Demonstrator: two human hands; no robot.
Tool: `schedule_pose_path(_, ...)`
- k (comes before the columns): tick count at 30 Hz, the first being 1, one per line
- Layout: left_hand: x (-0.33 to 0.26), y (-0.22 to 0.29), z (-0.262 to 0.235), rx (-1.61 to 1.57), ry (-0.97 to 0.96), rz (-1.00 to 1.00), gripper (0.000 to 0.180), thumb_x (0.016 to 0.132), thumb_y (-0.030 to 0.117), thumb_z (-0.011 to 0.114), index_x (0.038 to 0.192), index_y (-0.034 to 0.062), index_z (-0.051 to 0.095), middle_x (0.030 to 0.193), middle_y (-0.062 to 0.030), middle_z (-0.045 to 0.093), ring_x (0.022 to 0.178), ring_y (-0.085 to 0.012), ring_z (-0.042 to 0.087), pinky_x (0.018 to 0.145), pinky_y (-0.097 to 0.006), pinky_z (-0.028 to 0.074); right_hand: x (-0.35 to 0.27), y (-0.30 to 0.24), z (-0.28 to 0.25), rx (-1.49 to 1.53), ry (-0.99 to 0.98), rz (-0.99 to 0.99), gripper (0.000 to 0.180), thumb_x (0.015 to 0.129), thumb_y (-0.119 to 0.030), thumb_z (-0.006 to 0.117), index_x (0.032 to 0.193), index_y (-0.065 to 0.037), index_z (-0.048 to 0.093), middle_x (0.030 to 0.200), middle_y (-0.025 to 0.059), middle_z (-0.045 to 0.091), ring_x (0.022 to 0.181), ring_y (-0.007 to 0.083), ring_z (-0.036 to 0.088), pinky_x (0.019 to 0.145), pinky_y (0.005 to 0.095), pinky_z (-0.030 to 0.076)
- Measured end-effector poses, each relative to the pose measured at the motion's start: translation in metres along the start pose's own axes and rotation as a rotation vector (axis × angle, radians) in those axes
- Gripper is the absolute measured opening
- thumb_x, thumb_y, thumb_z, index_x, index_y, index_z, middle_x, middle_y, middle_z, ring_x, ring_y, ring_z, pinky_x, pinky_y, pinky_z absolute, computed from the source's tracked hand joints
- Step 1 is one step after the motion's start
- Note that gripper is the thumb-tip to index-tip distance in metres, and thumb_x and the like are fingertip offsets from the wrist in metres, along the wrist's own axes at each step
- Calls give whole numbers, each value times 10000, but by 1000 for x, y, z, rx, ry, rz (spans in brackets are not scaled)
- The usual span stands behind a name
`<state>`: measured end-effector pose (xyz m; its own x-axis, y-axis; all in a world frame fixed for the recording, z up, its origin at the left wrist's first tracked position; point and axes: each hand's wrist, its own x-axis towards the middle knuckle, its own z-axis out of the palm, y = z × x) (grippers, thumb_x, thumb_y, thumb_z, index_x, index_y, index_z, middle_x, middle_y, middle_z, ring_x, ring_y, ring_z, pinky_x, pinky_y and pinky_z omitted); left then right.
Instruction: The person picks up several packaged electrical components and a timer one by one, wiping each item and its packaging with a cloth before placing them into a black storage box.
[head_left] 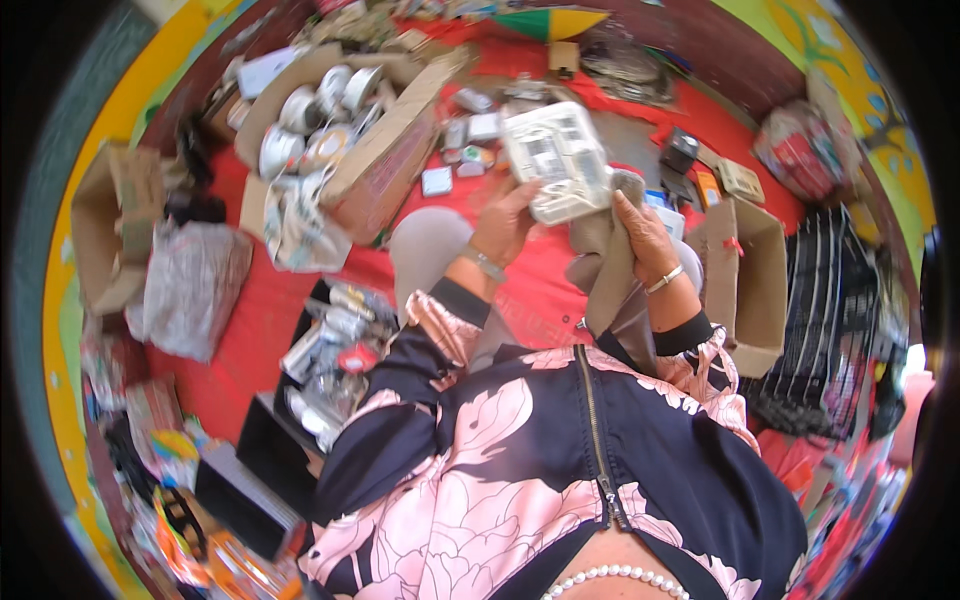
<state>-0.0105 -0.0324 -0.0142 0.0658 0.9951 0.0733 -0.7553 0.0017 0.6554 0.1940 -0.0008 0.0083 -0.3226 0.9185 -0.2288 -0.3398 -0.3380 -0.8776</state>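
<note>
Pinching the case [556,160] at its near left corner, the left hand [507,220] is the nearer of the two; the case lies ahead and to its right, above the red sheet [372,277], inside its far edge, long axis running away from the body, leaning left. The right hand [650,240] grips a cloth [610,265], its upper end just beside the case's near right corner.
</note>
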Motion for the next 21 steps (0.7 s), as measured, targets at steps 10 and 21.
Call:
schedule_pose_path(10,-118,100,-32,-9,311,445,286,858,118,561,1121,6,542,1050,-90,612,950,-206,598,875,-341,462,5,11,15,-120,-207,151,241,895,-259,558,1014,-53,594,886,63,641,763,190,631,658,317,524)
schedule_pose_path(21,-561,77,-182,-59,1868,1010,289,832,128,539,1119,95,526,1079,-106,593,977,-268,583,714,-458,469,46,50,-30,-214,-96,355,221,871,-287,595,959,-85,599,842,40,630,697,186,616,637,337,519)
